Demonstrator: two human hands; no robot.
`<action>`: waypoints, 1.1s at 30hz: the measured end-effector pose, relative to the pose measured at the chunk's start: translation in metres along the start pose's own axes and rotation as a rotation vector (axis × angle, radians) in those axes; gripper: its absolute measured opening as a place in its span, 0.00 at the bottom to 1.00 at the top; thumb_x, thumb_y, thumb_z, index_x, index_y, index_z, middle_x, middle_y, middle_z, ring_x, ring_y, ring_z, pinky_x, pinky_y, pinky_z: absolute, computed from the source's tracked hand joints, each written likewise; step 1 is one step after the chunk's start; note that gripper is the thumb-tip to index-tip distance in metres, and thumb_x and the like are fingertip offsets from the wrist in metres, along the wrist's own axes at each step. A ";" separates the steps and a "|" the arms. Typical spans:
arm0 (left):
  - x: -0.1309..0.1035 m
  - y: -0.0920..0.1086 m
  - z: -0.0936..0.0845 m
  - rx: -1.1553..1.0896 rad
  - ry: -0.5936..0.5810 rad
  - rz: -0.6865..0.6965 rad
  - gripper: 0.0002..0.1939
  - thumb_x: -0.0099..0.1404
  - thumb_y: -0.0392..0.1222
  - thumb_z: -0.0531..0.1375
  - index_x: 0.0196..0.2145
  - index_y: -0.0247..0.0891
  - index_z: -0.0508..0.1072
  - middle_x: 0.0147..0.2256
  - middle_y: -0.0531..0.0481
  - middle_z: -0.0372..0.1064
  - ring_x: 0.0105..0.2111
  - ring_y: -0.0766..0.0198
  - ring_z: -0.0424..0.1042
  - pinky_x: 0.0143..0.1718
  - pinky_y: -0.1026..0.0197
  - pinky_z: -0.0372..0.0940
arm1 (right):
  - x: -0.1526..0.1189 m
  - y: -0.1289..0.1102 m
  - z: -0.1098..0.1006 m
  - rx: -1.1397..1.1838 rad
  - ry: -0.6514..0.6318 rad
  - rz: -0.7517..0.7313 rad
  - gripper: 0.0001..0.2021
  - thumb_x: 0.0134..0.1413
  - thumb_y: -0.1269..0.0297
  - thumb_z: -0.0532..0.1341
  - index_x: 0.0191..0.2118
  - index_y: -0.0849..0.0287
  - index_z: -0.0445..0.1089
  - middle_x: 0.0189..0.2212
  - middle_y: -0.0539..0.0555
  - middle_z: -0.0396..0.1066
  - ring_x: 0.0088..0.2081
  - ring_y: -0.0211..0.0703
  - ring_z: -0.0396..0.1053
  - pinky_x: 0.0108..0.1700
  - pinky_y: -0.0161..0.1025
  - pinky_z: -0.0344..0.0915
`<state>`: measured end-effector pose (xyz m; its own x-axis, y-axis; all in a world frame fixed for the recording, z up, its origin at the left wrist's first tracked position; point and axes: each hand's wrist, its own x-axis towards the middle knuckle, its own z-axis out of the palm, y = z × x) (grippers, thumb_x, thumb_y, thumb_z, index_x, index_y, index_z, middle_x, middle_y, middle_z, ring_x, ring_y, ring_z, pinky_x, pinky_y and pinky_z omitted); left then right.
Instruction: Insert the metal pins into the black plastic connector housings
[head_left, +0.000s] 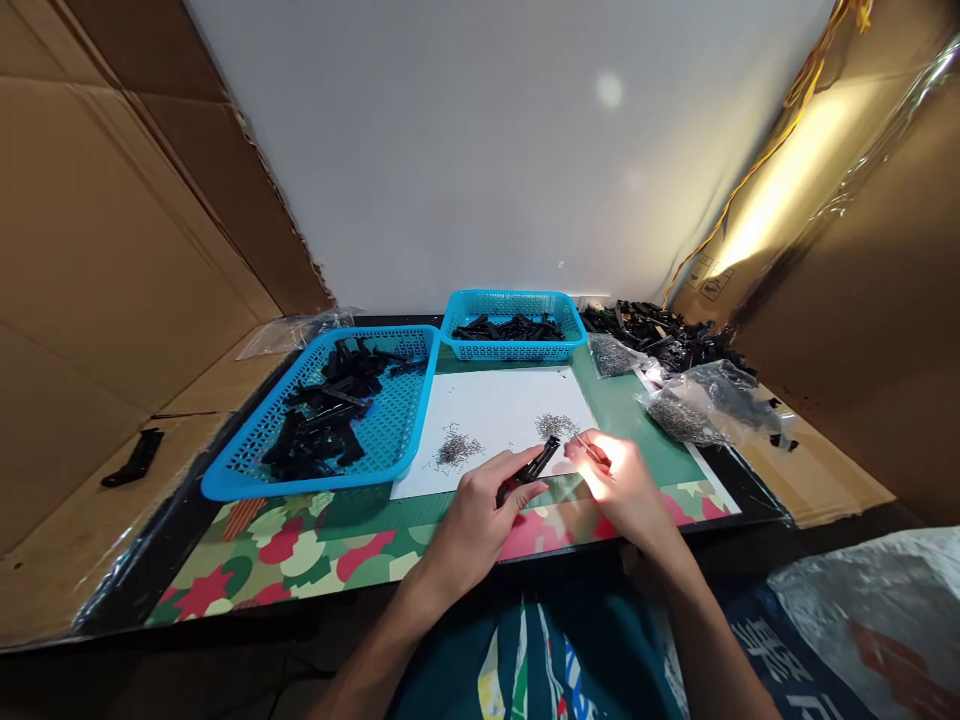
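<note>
Near the table's front edge, my left hand (pixel 491 500) is closed round a black plastic part (pixel 538 464), which slants up to the right. Just right of its upper end, my right hand (pixel 611 478) is pinched; a thin object shows at its fingers, too small to name. Both hands are over the front of a white sheet (pixel 499 400). On the sheet lie two piles of tiny metal pieces, one on the left (pixel 456 448) and one on the right (pixel 555 426), close behind the hands.
A blue basket (pixel 397 415) of black parts stands at the left, another (pixel 514 352) behind the sheet. Black parts (pixel 667 335) are heaped at the back right, beside a plastic bag of metal pieces (pixel 679 415). A single black part (pixel 135 460) lies on cardboard, far left.
</note>
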<state>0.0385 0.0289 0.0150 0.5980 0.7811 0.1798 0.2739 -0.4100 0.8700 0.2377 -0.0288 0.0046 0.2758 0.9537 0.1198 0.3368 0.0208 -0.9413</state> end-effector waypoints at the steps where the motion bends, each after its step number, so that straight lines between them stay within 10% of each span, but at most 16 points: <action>1: -0.001 0.000 0.000 0.007 0.010 0.024 0.20 0.73 0.43 0.61 0.61 0.42 0.75 0.56 0.44 0.77 0.55 0.52 0.75 0.57 0.53 0.70 | 0.000 0.000 0.002 0.041 -0.021 0.015 0.16 0.65 0.54 0.61 0.28 0.57 0.67 0.19 0.44 0.55 0.23 0.37 0.51 0.24 0.36 0.47; 15: -0.010 -0.005 0.002 0.161 0.019 0.277 0.23 0.76 0.34 0.57 0.65 0.47 0.68 0.47 0.48 0.74 0.47 0.60 0.73 0.50 0.58 0.69 | -0.002 -0.005 0.020 0.515 0.029 0.135 0.14 0.59 0.54 0.67 0.29 0.59 0.68 0.19 0.42 0.51 0.21 0.33 0.45 0.23 0.34 0.44; 23: -0.012 0.001 0.004 0.211 0.113 0.241 0.19 0.79 0.39 0.55 0.65 0.48 0.67 0.45 0.49 0.72 0.42 0.61 0.71 0.47 0.60 0.67 | -0.007 -0.013 0.022 0.358 0.131 0.003 0.12 0.60 0.58 0.65 0.31 0.61 0.76 0.24 0.50 0.66 0.25 0.36 0.56 0.26 0.36 0.53; 33: -0.007 0.007 -0.002 -0.104 0.112 0.065 0.11 0.78 0.48 0.56 0.43 0.42 0.75 0.37 0.53 0.65 0.33 0.65 0.63 0.36 0.61 0.58 | -0.014 -0.018 0.018 0.271 -0.201 -0.038 0.14 0.64 0.57 0.64 0.30 0.62 0.76 0.22 0.48 0.61 0.24 0.34 0.51 0.25 0.36 0.48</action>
<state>0.0347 0.0210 0.0210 0.5224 0.8047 0.2819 0.1547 -0.4146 0.8968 0.2118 -0.0370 0.0142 0.0756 0.9903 0.1168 0.0842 0.1103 -0.9903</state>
